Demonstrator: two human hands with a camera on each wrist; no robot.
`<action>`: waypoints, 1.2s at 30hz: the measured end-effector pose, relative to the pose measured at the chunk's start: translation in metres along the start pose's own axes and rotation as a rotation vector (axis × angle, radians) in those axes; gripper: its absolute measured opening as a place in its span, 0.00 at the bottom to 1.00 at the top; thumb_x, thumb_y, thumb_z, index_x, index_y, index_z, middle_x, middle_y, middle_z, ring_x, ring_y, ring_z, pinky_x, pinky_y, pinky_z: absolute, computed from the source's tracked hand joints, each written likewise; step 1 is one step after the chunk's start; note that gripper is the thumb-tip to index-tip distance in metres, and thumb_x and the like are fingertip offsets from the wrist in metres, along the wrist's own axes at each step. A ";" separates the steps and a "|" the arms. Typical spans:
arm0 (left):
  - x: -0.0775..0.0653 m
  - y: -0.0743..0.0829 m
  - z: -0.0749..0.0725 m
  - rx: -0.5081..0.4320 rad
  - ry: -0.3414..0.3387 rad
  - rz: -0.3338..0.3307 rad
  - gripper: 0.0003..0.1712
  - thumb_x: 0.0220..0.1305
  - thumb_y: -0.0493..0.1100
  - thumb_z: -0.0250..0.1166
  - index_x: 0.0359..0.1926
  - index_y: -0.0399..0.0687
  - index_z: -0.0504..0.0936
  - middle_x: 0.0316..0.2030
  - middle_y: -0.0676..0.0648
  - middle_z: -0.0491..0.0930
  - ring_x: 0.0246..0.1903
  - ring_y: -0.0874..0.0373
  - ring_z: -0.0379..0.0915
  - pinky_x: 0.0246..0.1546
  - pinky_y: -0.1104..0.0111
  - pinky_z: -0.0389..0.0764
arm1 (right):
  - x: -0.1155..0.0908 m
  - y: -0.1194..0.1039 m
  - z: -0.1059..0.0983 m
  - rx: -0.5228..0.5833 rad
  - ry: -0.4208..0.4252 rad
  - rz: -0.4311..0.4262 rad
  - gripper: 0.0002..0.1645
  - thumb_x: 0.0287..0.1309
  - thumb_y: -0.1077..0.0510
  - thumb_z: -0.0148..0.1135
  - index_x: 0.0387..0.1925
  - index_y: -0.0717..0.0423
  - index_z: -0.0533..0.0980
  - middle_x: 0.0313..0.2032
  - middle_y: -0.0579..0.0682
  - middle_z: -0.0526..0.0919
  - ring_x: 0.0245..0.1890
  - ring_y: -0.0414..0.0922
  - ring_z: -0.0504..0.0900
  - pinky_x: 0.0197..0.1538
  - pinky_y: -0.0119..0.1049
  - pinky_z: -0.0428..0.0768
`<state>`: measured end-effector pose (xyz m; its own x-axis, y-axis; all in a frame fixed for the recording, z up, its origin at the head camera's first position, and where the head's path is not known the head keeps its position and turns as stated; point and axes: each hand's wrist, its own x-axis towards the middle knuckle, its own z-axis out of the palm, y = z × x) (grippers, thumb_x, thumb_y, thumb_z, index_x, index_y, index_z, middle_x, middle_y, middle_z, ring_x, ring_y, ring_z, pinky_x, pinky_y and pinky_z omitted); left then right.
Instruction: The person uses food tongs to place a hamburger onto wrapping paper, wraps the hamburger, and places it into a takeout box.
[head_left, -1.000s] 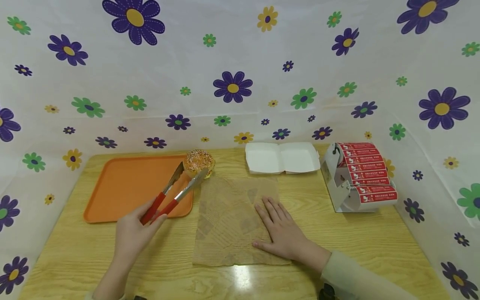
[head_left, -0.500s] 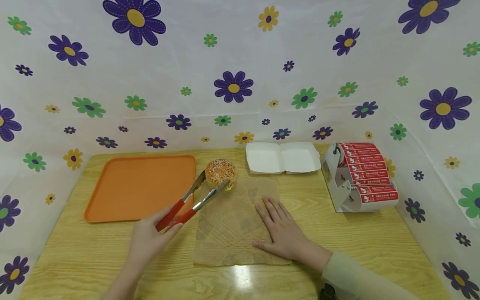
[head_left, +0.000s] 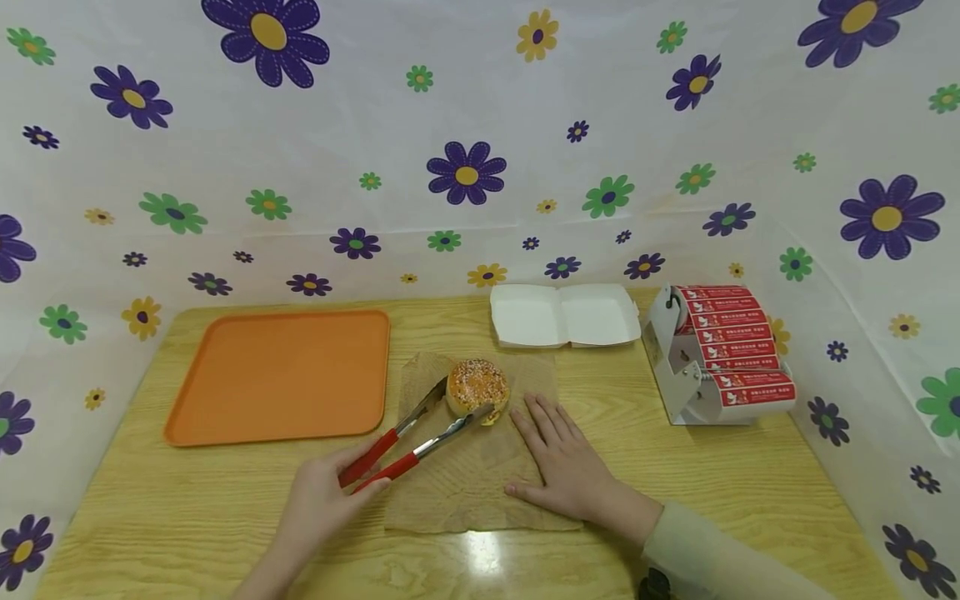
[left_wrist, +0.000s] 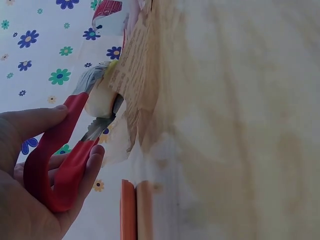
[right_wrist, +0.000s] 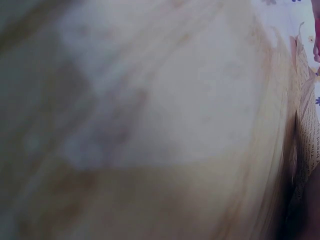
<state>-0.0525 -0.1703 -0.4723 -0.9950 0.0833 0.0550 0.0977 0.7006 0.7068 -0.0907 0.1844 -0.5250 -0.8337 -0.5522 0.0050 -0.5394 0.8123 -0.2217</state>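
Wood-grain table [head_left: 735, 475] under orange tray [head_left: 285, 375], brown paper [head_left: 442, 496], open white box [head_left: 525, 318], label dispenser [head_left: 727, 350].

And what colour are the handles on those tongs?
The tongs' handles are red, showing best in the left wrist view.

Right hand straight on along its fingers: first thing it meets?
Probably the seeded bun in the tongs, just ahead of the right hand. Depth unclear: if the bun hangs clear of the brown paper, the hand might slip under.
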 end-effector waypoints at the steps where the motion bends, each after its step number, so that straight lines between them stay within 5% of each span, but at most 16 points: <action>1: -0.002 0.000 0.001 -0.002 -0.007 0.000 0.30 0.52 0.41 0.85 0.57 0.41 0.89 0.44 0.42 0.93 0.39 0.51 0.89 0.34 0.70 0.85 | 0.000 0.000 0.001 0.002 0.002 0.000 0.63 0.66 0.24 0.60 0.85 0.57 0.50 0.84 0.65 0.48 0.85 0.62 0.48 0.84 0.64 0.55; 15: -0.016 -0.009 0.000 -0.036 -0.098 -0.070 0.30 0.54 0.42 0.84 0.60 0.45 0.89 0.51 0.43 0.92 0.49 0.48 0.90 0.45 0.68 0.88 | -0.001 -0.001 -0.002 -0.010 -0.017 0.004 0.63 0.66 0.24 0.60 0.84 0.60 0.53 0.85 0.65 0.45 0.86 0.62 0.46 0.85 0.63 0.54; 29: -0.022 -0.020 -0.013 -0.038 -0.088 -0.081 0.34 0.51 0.42 0.86 0.61 0.46 0.88 0.52 0.46 0.92 0.51 0.48 0.89 0.48 0.70 0.87 | -0.001 -0.002 -0.002 -0.011 -0.003 -0.008 0.63 0.67 0.25 0.59 0.85 0.59 0.50 0.84 0.67 0.48 0.85 0.64 0.49 0.83 0.65 0.57; 36: -0.017 -0.024 -0.025 -0.013 -0.057 -0.026 0.34 0.52 0.42 0.85 0.62 0.46 0.88 0.52 0.45 0.91 0.51 0.45 0.89 0.46 0.71 0.87 | 0.000 -0.003 -0.003 0.012 -0.026 0.010 0.64 0.67 0.25 0.59 0.85 0.58 0.48 0.85 0.65 0.45 0.86 0.62 0.45 0.84 0.64 0.54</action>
<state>-0.0383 -0.2059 -0.4728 -0.9944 0.1060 -0.0038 0.0712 0.6939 0.7165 -0.0895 0.1829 -0.5219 -0.8356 -0.5488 -0.0231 -0.5293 0.8157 -0.2335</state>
